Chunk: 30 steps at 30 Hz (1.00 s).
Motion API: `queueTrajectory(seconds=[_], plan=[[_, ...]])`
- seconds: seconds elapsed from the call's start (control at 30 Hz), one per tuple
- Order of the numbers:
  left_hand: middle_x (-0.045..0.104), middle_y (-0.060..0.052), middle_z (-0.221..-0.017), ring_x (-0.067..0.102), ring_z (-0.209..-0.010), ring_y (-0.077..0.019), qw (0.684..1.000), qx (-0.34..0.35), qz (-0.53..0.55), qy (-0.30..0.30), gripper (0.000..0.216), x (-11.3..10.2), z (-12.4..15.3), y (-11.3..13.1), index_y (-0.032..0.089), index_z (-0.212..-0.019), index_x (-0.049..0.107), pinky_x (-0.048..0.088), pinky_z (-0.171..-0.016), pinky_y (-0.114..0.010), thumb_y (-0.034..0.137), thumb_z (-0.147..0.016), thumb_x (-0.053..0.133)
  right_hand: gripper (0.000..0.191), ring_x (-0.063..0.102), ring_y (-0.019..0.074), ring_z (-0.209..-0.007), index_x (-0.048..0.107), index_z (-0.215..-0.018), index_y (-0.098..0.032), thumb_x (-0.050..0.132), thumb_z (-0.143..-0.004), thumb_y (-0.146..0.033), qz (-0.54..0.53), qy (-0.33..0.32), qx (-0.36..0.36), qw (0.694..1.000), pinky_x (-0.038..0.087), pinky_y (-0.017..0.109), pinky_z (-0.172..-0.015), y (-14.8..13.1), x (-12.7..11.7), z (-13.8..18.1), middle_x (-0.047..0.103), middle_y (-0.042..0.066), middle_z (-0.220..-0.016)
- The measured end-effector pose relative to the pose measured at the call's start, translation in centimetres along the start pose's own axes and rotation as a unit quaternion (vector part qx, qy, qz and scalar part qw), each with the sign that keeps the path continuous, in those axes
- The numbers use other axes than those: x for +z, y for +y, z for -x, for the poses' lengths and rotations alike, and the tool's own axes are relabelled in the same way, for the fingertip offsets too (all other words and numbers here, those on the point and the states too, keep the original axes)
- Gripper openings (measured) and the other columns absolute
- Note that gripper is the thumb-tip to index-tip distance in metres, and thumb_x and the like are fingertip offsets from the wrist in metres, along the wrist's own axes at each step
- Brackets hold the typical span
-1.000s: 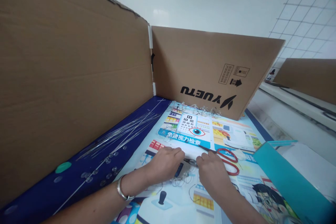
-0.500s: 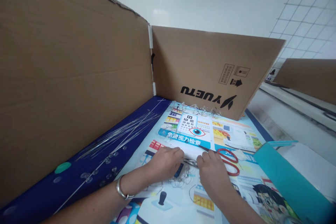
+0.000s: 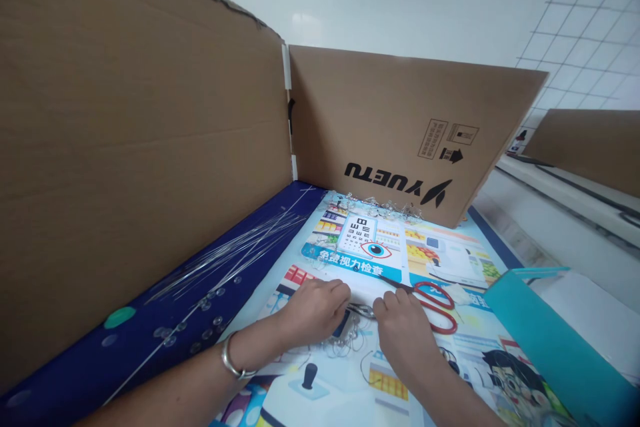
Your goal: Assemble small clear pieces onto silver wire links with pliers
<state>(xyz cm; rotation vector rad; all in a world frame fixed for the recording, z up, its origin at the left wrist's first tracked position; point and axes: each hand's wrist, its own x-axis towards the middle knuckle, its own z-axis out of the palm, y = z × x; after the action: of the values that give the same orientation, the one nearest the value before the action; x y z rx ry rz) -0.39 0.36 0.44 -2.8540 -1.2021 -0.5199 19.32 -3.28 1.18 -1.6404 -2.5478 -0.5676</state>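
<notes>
My left hand (image 3: 313, 310) and my right hand (image 3: 403, 323) rest close together on a printed poster (image 3: 400, 260) covering the table. Both have their fingers curled inward around a small dark metal piece (image 3: 361, 310) that spans the gap between them. Thin wire loops (image 3: 345, 343) lie on the poster just under the hands. A silver bracelet (image 3: 231, 360) circles my left wrist. Red-handled scissors (image 3: 433, 303) lie just beyond my right hand, touching nothing I hold.
A bundle of thin straight wires (image 3: 235, 253) and several clear beads (image 3: 200, 327) lie on the blue cloth at left. Cardboard walls (image 3: 125, 147) stand at left and behind. A teal box (image 3: 545, 340) sits at right. Small clear pieces (image 3: 380, 203) line the back wall.
The hands have stayed almost in place, only shifting slightly over the small metal piece. The view has tilted a little.
</notes>
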Motion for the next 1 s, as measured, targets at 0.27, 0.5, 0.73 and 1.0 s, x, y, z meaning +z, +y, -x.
queueTrajectory(seconds=[0.27, 0.5, 0.73, 1.0], plan=[[0.059, -0.002, -0.073, 0.056, -0.063, -0.0168, 1.0, 0.006, -0.015, -0.005, 0.015, 0.2, 0.0, 0.2, 0.018, -0.08, 0.049, 0.038, -0.056, -0.026, 0.018, -0.086, 0.035, 0.018, 0.044, 0.021, -0.072, 0.058, -0.077, -0.018, 0.053, -0.07, -0.003, 0.007, -0.006, -0.013, 1.0, 0.025, 0.033, -0.062, 0.2, 0.2, -0.1, 0.055, 0.006, -0.073], [0.058, -0.001, -0.074, 0.056, -0.065, -0.0162, 1.0, -0.024, 0.016, 0.004, 0.012, 0.2, 0.0, -0.1, 0.019, -0.08, 0.049, 0.037, -0.057, -0.025, 0.016, -0.084, 0.038, 0.016, 0.046, 0.0219, -0.077, 0.057, -0.078, -0.019, 0.051, -0.073, -0.005, -0.037, 0.003, 0.011, 0.999, 0.027, 0.034, -0.067, 0.5, 1.0, -0.1, 0.055, 0.006, -0.075], [0.058, 0.0, -0.082, 0.057, -0.072, -0.0155, 0.995, -0.07, 0.072, 0.014, 0.013, 0.2, -0.3, -0.2, 0.02, -0.085, 0.049, 0.038, -0.062, -0.024, 0.014, -0.083, 0.038, 0.007, 0.049, 0.02, -0.082, 0.056, -0.082, -0.02, 0.05, -0.079, -0.016, -0.186, 0.0, 0.093, 0.978, 0.033, 0.029, -0.07, 1.6, 1.8, -0.5, 0.058, 0.005, -0.081], [0.059, 0.0, -0.083, 0.058, -0.073, -0.016, 0.995, -0.079, 0.064, -0.008, 0.011, 0.0, -0.3, -0.2, 0.02, -0.088, 0.051, 0.039, -0.061, -0.024, 0.02, -0.086, 0.04, 0.005, 0.051, 0.0182, -0.081, 0.054, -0.081, -0.02, 0.052, -0.081, -0.024, -0.375, 0.051, 0.046, 0.925, 0.039, 0.029, -0.072, 2.0, 2.4, -0.8, 0.057, 0.003, -0.082]])
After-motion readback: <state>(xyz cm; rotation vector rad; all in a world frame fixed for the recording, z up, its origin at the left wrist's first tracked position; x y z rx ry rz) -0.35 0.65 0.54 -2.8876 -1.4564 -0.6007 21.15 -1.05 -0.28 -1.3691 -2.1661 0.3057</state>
